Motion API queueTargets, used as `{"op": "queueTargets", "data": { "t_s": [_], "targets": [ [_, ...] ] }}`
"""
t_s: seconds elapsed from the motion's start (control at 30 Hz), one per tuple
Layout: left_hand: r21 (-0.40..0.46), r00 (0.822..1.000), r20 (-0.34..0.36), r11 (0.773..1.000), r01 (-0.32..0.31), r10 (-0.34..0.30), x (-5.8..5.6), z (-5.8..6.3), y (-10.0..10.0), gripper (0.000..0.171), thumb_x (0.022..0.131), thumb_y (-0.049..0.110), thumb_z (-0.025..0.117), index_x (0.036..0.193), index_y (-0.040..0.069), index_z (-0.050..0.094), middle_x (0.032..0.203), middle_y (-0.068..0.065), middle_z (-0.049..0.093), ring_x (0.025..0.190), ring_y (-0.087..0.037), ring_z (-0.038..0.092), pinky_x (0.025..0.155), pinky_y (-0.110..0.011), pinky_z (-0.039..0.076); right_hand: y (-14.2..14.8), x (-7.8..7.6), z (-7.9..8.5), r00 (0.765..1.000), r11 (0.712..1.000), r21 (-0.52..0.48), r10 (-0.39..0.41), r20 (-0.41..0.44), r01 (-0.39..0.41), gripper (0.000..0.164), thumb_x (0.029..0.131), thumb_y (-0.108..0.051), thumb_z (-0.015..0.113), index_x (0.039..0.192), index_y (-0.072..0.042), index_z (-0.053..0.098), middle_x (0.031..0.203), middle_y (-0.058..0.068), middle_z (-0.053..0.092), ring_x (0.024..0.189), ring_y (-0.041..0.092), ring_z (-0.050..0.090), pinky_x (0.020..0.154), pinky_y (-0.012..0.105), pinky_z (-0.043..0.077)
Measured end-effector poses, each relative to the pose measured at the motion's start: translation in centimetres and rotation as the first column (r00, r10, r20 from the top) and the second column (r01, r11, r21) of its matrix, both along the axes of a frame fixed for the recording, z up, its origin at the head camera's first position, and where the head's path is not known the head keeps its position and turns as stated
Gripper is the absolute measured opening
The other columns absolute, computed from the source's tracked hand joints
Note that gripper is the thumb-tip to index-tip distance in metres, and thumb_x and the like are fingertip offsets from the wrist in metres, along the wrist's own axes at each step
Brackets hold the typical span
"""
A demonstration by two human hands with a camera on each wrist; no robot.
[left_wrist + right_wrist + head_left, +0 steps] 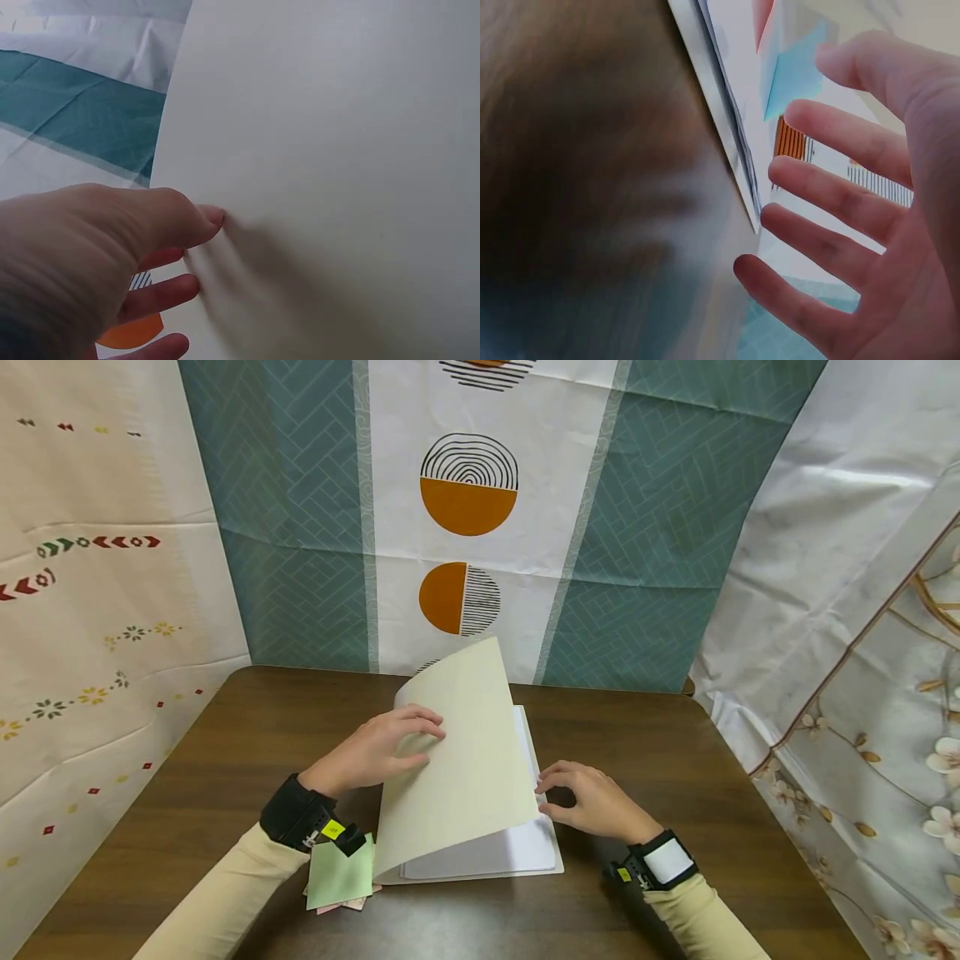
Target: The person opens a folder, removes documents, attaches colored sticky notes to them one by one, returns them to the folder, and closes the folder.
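Note:
A cream folder (465,777) lies near the middle of the table, its front cover raised and slanting up from the left side. White sheets (498,853) show beneath the cover. At the cover's left side is my left hand (382,752); in the left wrist view its thumb (187,217) rests against the pale surface with the fingers loosely extended. My right hand (588,797) is at the folder's right edge, fingertips right by the sheets. In the right wrist view its fingers are spread, and a blue sticky note (795,75) and a pink one (763,22) show inside the folder.
A small pile of sticky notes (339,877), green on top, lies at the folder's lower left corner. The brown wooden table (652,752) backs onto a teal and white patterned cloth (645,527). Light patterned cloths hang on both sides.

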State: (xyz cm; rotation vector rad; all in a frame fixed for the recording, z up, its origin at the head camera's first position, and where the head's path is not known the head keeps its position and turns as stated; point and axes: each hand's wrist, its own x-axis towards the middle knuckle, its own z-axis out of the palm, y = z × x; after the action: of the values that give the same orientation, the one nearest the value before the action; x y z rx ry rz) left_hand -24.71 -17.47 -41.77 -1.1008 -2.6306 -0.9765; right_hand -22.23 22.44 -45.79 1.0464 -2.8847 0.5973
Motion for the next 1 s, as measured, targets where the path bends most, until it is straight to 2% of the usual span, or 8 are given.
{"op": "queueTargets", "data": {
  "t_s": [0.17,0.37,0.53,0.7,0.73,0.93,0.97,1.0],
  "targets": [
    [-0.031,1.000,-0.018,0.999,-0.005,0.005,-0.4,-0.8,1.1,0.031,0.098,0.005,0.081,0.128,0.011,0.081,0.144,-0.010,0.075,0.136,-0.033,0.070,0.113,-0.054,0.060,0.8,0.0,-0.2,0.999,0.999,-0.007,-0.043,-0.023,0.043,0.022,0.103,-0.020,0.080,0.123,-0.012,0.083,0.132,0.007,0.080,0.121,0.030,0.079,0.101,0.053,0.065],
    [-0.092,0.999,0.032,0.996,-0.023,0.026,-0.6,-1.3,2.1,0.031,0.100,0.010,0.080,0.131,0.012,0.081,0.145,-0.008,0.075,0.140,-0.032,0.068,0.117,-0.055,0.057,1.5,0.0,-0.4,0.995,0.997,-0.021,-0.081,-0.059,0.080,0.027,0.104,-0.017,0.078,0.130,-0.008,0.081,0.132,0.007,0.080,0.123,0.032,0.079,0.102,0.056,0.064],
    [-0.142,0.999,0.052,0.990,0.005,0.002,-0.9,-2.1,2.8,0.029,0.100,0.012,0.080,0.129,0.012,0.082,0.144,-0.011,0.077,0.138,-0.036,0.068,0.118,-0.057,0.056,2.0,0.3,-0.1,0.987,0.989,-0.041,-0.142,-0.074,0.139,0.034,0.104,-0.012,0.076,0.137,-0.005,0.077,0.136,0.010,0.079,0.125,0.034,0.078,0.103,0.058,0.064],
    [-0.185,0.998,0.040,0.981,0.052,-0.045,-1.5,-4.1,3.4,0.026,0.099,0.018,0.084,0.125,0.013,0.084,0.144,-0.011,0.078,0.136,-0.034,0.067,0.115,-0.053,0.058,2.2,0.3,-0.1,0.982,0.983,-0.055,-0.176,-0.064,0.172,0.040,0.104,-0.010,0.075,0.144,-0.002,0.074,0.140,0.013,0.078,0.127,0.037,0.078,0.101,0.060,0.064],
    [-0.201,0.998,0.025,0.978,0.056,-0.052,-1.7,-4.9,3.6,0.026,0.099,0.020,0.085,0.125,0.014,0.084,0.144,-0.010,0.078,0.136,-0.032,0.067,0.114,-0.050,0.058,2.2,0.3,-0.2,0.982,0.983,-0.056,-0.177,-0.062,0.173,0.041,0.104,-0.010,0.075,0.144,-0.002,0.073,0.141,0.013,0.077,0.127,0.037,0.078,0.101,0.060,0.064],
    [-0.267,0.997,0.068,0.963,0.039,-0.022,-0.9,-5.4,4.9,0.026,0.097,0.017,0.087,0.121,0.010,0.086,0.146,-0.014,0.077,0.137,-0.037,0.066,0.114,-0.057,0.056,2.2,0.3,-0.4,0.983,0.983,-0.052,-0.177,-0.051,0.175,0.042,0.104,-0.011,0.076,0.145,-0.005,0.073,0.142,0.012,0.077,0.129,0.037,0.077,0.102,0.060,0.064],
    [-0.264,0.996,0.090,0.964,0.032,-0.008,-0.5,-4.9,5.0,0.026,0.095,0.016,0.088,0.120,0.009,0.086,0.146,-0.016,0.076,0.137,-0.039,0.065,0.114,-0.060,0.055,2.2,0.3,-0.5,0.983,0.983,-0.051,-0.178,-0.049,0.175,0.042,0.104,-0.012,0.076,0.145,-0.005,0.073,0.142,0.012,0.077,0.129,0.037,0.077,0.102,0.060,0.064],
    [-0.260,0.998,0.062,0.965,0.029,-0.013,-0.8,-5.6,4.9,0.024,0.097,0.018,0.087,0.120,0.011,0.086,0.146,-0.014,0.077,0.137,-0.036,0.066,0.113,-0.058,0.056,2.2,0.3,-0.5,0.983,0.983,-0.050,-0.180,-0.048,0.177,0.041,0.104,-0.012,0.076,0.145,-0.005,0.073,0.143,0.012,0.077,0.129,0.037,0.077,0.102,0.060,0.064]
  ]
}}
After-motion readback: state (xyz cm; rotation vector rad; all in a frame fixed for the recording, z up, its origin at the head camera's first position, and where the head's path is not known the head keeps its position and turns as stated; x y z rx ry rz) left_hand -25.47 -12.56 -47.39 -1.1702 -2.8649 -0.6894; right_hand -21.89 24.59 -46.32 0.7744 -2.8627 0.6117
